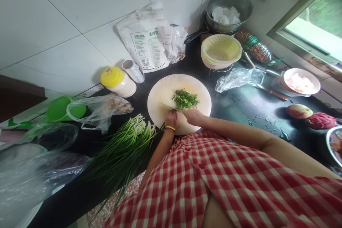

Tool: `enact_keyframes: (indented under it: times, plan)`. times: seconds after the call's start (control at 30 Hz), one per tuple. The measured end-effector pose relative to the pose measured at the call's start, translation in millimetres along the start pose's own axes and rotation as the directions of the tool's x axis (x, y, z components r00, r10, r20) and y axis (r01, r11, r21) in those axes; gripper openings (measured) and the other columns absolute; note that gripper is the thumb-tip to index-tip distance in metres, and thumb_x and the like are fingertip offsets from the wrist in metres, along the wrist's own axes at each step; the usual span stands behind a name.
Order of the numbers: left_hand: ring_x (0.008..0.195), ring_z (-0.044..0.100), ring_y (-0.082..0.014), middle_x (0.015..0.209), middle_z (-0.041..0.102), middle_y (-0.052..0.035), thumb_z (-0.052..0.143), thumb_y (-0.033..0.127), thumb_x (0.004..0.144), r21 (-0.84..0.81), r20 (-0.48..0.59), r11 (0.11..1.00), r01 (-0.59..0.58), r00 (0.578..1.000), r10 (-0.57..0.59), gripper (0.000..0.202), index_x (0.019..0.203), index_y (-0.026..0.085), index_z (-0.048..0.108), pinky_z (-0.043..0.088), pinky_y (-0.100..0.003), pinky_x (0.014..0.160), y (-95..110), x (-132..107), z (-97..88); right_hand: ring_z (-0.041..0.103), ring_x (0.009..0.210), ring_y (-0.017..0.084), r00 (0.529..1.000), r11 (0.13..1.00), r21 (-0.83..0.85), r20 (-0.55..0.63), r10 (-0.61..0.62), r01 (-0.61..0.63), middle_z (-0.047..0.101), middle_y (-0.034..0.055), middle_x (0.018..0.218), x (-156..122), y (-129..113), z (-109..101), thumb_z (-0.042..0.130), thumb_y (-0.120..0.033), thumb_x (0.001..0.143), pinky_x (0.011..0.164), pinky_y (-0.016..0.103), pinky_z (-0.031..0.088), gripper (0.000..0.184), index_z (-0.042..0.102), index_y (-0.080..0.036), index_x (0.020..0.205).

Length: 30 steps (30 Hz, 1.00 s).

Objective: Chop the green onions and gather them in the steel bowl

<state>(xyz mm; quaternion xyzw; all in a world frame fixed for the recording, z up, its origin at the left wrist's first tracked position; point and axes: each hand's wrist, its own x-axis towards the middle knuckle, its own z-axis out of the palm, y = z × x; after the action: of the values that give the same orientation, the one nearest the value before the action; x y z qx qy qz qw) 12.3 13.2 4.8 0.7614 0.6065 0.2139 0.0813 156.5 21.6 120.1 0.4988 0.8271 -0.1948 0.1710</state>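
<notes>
A round white cutting board [157,92] lies on the dark counter, with a heap of chopped scallions [186,99] on it. My right hand [192,117] is closed around the handle of a knife, whose thin blade [167,105] points left across the board. Right beside it, my left hand [171,117] is curled at the board's near edge, close to the blade. Dark green scallion stalks [162,126] stick out by the left wrist; the part inside the fingers is hidden. A bunch of whole scallions [125,149] spreads out left of the board.
Behind the board stand a yellow-lidded jar [119,81], a plastic roll [133,71] and a white flour bag [145,42]. To the right are a yellow colander [221,50], a crumpled plastic bag [239,78], another knife [272,92] and a peach [299,111]. Plastic bags [40,178] cover the left side.
</notes>
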Motion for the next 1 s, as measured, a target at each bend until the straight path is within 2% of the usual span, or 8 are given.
enact_keyframes:
  times: [0.2, 0.33, 0.47, 0.73, 1.0]
  plan:
    - [0.087, 0.055, -0.0212, 0.089, 0.064, -0.0097, 0.042, 0.022, 0.09, -0.018, 0.036, 0.998, -0.058, 0.998, 0.058, 0.023, 0.095, 0.018, 0.064, 0.044, -0.036, 0.08, 0, -2, -11.1, 0.063, 0.087, 0.022, 0.999, 1.0, 0.009, -0.025, 0.02, -0.02, 0.067, 0.0122, 0.093, 11, 5, 5, 0.039, -0.009, 0.083, 0.068, 0.028, 0.044, 0.031, 0.05, -0.014, 0.112]
    - [0.088, 0.055, -0.0201, 0.095, 0.065, -0.0092, 0.042, 0.02, 0.089, -0.028, 0.015, 0.998, -0.055, 0.998, 0.056, 0.023, 0.099, 0.017, 0.063, 0.045, -0.034, 0.08, -1, -5, -12.7, 0.064, 0.086, 0.023, 0.999, 0.999, -0.012, -0.03, 0.038, -0.038, 0.067, 0.0132, 0.091, 2, 9, -1, 0.037, -0.009, 0.083, 0.069, 0.029, 0.044, 0.031, 0.05, -0.013, 0.111]
    - [0.087, 0.056, -0.0204, 0.094, 0.064, -0.01, 0.044, 0.018, 0.087, -0.024, -0.01, 0.999, -0.026, 1.0, 0.025, 0.021, 0.095, 0.017, 0.063, 0.046, -0.034, 0.077, -3, -6, -6.6, 0.064, 0.088, 0.022, 1.0, 1.0, -0.016, -0.005, 0.001, -0.001, 0.067, 0.0125, 0.091, -9, 2, -1, 0.036, -0.01, 0.086, 0.069, 0.028, 0.045, 0.029, 0.049, -0.014, 0.111]
    - [0.085, 0.056, -0.0209, 0.086, 0.063, -0.01, 0.044, 0.02, 0.088, -0.023, -0.006, 1.0, 0.001, 1.0, -0.001, 0.02, 0.089, 0.017, 0.064, 0.046, -0.034, 0.077, -4, -6, -2.3, 0.063, 0.089, 0.022, 1.0, 1.0, -0.02, -0.004, -0.019, 0.019, 0.067, 0.0126, 0.095, 7, -3, 4, 0.039, -0.01, 0.085, 0.069, 0.028, 0.045, 0.029, 0.049, -0.013, 0.112]
    - [0.082, 0.056, -0.021, 0.081, 0.063, -0.0093, 0.043, 0.021, 0.088, -0.024, -0.037, 1.0, 0.007, 0.999, -0.008, 0.021, 0.084, 0.018, 0.063, 0.045, -0.035, 0.076, -6, -7, -2.2, 0.064, 0.087, 0.022, 0.999, 0.999, -0.033, -0.026, -0.043, 0.042, 0.067, 0.0126, 0.09, 3, -4, 5, 0.038, -0.009, 0.084, 0.067, 0.028, 0.045, 0.029, 0.051, -0.012, 0.109]
